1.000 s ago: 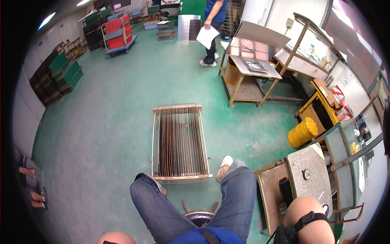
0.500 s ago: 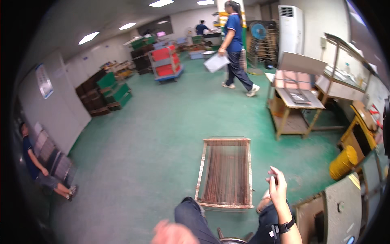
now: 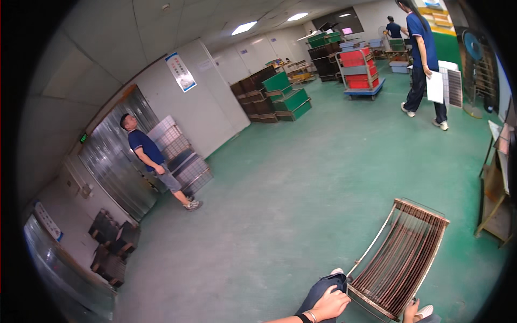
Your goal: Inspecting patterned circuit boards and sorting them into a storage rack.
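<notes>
A low rack with a pale metal frame and rows of thin brown rods stands on the floor just in front of my legs, tilted in the view. My left hand lies over my knee in dark trousers, fingers loosely bent and apart, next to the rack's near left corner. A bracelet and a dark band circle that wrist. At the rack's near right corner, my right hand has its fingers closed by a small dark part of the frame. The lower edge cuts off most of that hand.
One person stands at left beside stacked grid racks. Another walks at right carrying a white sheet. Red crates fill a blue trolley; green boxes stand behind. A worktable borders the right.
The view has swung left, so the rack appears farther right. My raised right hand has come down to the rack's corner; my left hand now rests on my knee. The walking person has moved on.
</notes>
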The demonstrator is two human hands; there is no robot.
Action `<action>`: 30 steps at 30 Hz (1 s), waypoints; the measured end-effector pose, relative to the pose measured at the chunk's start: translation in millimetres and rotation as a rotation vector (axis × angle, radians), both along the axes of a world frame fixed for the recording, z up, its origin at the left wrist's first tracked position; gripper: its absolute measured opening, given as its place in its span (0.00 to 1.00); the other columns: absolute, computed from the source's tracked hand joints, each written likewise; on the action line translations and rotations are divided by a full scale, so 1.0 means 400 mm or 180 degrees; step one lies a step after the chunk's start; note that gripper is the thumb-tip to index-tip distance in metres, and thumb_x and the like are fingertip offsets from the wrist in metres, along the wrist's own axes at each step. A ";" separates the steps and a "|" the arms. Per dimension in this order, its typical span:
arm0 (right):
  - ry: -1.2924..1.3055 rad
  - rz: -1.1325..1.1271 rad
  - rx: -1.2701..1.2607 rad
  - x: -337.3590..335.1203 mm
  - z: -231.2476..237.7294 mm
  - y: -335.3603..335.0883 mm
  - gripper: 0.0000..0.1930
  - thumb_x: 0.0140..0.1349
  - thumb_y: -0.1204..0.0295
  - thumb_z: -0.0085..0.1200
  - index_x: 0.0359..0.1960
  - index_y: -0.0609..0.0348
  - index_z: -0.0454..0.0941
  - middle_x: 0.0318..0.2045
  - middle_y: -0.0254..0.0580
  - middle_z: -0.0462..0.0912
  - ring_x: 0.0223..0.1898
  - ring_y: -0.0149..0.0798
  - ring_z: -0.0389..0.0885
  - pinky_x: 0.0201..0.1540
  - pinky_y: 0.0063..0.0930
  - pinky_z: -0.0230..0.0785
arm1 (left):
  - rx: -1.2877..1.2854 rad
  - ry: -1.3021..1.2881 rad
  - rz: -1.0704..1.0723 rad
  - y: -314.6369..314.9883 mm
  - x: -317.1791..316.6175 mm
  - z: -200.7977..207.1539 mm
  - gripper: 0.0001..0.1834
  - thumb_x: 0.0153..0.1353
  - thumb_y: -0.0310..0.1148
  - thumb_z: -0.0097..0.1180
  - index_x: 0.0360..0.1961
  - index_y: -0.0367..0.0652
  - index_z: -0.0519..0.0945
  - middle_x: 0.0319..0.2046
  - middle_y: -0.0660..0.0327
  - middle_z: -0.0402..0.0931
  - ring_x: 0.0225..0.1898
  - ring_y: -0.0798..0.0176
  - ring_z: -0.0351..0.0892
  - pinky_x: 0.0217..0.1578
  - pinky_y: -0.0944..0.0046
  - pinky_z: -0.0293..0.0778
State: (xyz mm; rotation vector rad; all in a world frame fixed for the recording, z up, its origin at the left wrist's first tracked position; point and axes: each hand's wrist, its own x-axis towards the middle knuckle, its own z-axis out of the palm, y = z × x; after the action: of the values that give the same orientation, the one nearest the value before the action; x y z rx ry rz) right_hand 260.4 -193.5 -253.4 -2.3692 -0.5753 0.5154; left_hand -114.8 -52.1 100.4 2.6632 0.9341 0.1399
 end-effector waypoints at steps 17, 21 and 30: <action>0.0089 -0.0115 -0.0165 -0.105 0.019 0.064 0.21 0.62 0.73 0.44 0.56 0.67 0.63 0.45 0.59 0.76 0.46 0.56 0.75 0.49 0.38 0.66 | 0.0151 -0.0804 0.0304 0.012 -0.035 0.005 0.04 0.51 0.31 0.54 0.28 0.46 0.79 0.26 0.61 0.76 0.33 0.58 0.73 0.46 0.56 0.64; 0.0209 0.0116 0.0098 -0.105 0.069 0.077 0.21 0.53 0.80 0.47 0.52 0.64 0.71 0.36 0.63 0.78 0.40 0.60 0.77 0.43 0.42 0.68 | 0.0219 -0.0771 0.0363 0.009 -0.052 0.003 0.04 0.51 0.31 0.54 0.29 0.48 0.79 0.27 0.64 0.77 0.34 0.61 0.74 0.47 0.57 0.63; -0.0851 0.0424 -0.0348 -0.133 0.681 0.152 0.09 0.55 0.75 0.47 0.33 0.70 0.75 0.27 0.65 0.78 0.34 0.64 0.77 0.40 0.52 0.69 | 0.0154 -0.0889 0.0361 0.013 -0.066 -0.027 0.08 0.54 0.34 0.50 0.30 0.47 0.80 0.28 0.59 0.79 0.35 0.57 0.76 0.46 0.56 0.64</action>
State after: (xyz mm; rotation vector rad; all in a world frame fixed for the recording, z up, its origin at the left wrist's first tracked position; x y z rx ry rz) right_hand 207.1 -132.8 18.8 -2.5354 -0.8489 0.2946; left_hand -141.4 -47.1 89.4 2.5449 0.9978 0.5509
